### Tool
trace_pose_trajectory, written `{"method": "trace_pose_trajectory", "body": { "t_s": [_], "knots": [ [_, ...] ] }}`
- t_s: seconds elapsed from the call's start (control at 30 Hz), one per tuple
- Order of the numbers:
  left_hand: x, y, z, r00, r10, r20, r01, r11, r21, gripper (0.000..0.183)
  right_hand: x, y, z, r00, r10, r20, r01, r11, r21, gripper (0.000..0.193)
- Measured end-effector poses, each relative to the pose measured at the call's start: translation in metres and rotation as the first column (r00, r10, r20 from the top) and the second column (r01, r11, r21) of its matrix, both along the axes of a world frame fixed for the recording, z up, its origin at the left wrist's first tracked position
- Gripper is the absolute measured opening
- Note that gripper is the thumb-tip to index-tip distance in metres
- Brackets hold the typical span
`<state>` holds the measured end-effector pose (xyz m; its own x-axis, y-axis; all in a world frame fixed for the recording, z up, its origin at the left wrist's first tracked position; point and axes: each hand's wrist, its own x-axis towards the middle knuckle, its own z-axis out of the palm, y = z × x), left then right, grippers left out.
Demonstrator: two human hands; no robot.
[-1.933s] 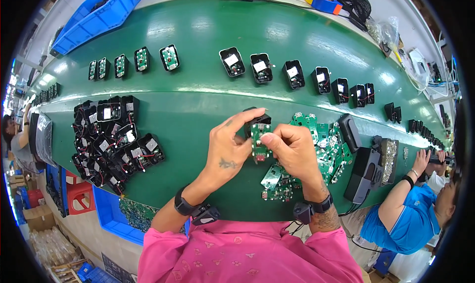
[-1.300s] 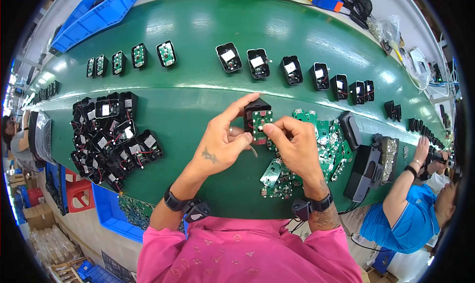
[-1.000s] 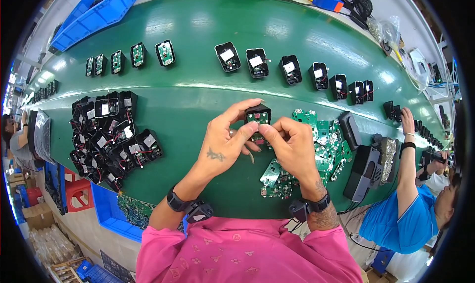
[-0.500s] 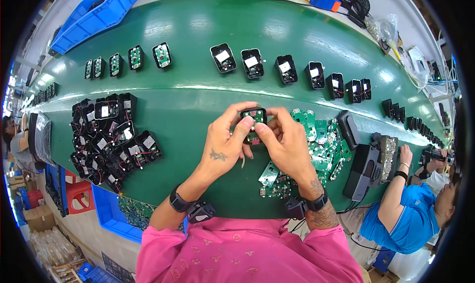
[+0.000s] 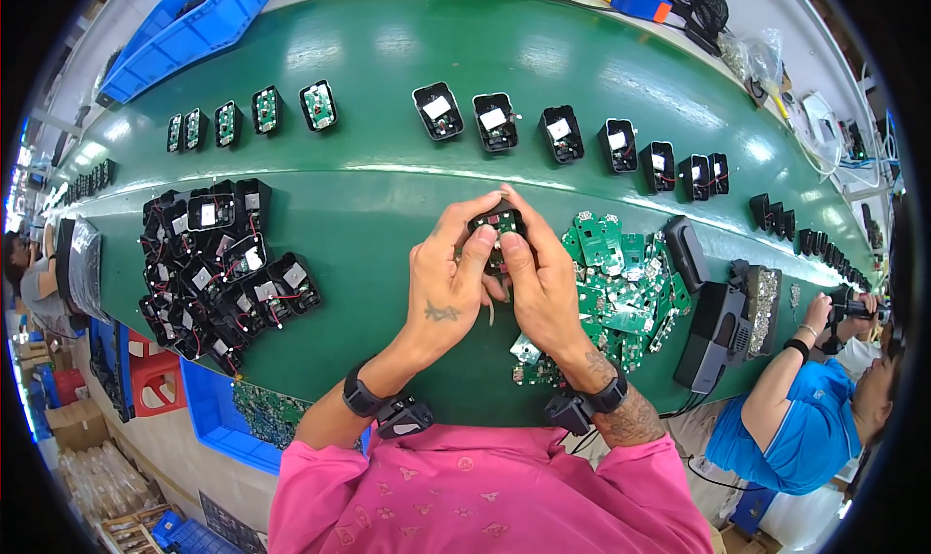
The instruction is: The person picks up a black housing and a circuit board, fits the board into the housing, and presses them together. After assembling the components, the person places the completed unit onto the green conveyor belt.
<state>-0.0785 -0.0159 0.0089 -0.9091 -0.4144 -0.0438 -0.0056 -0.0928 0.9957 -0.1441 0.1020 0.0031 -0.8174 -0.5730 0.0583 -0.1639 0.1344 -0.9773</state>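
Between my two hands is a small black plastic housing with a green circuit board inside it. My left hand wraps its left side, with the thumb pressed on the board. From the other side my right hand grips the same housing, its thumb also on the board. The fingers hide most of the housing's sides and underside. Loose green circuit boards lie heaped just right of my right hand. Farther left, a pile of black housings with white pads and red wires rests on the green table.
Along the back stand a row of housings with boards on the left and open housings with white pads on the right. A dark grey device stands beside the board heap. A co-worker in blue sits at the right. A blue bin occupies the far left.
My right hand has shifted slightly left, and the fingers of both hands have closed further round the housing. The co-worker's hand has moved right, toward a black device.
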Motion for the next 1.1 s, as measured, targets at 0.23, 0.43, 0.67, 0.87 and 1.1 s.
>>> {"method": "trace_pose_trajectory", "body": {
  "t_s": [0.23,0.43,0.67,0.87,1.1],
  "knots": [
    [0.004,0.003,-0.004,0.970,0.094,-0.224,-0.144,0.965,-0.218,0.028,0.005,-0.006,-0.002,1.000,-0.013,-0.017,0.010,0.988,-0.156,0.044],
    [0.002,0.005,-0.002,0.839,0.016,-0.544,-0.337,0.800,-0.497,0.030,0.005,0.005,0.001,0.932,-0.027,-0.360,-0.078,0.959,-0.274,0.047],
    [0.004,0.003,0.016,0.741,-0.150,-0.655,-0.435,0.636,-0.638,0.042,-0.005,0.009,0.004,0.743,-0.065,-0.666,-0.207,0.924,-0.321,0.055],
    [0.004,0.015,0.018,0.734,-0.134,-0.666,-0.452,0.636,-0.626,0.044,-0.003,0.025,0.005,0.777,-0.002,-0.630,-0.219,0.937,-0.273,0.049],
    [0.002,0.016,0.011,0.750,-0.134,-0.648,-0.409,0.677,-0.612,0.045,-0.004,0.024,0.001,0.769,-0.045,-0.638,-0.172,0.946,-0.275,0.044]
  ]
}}
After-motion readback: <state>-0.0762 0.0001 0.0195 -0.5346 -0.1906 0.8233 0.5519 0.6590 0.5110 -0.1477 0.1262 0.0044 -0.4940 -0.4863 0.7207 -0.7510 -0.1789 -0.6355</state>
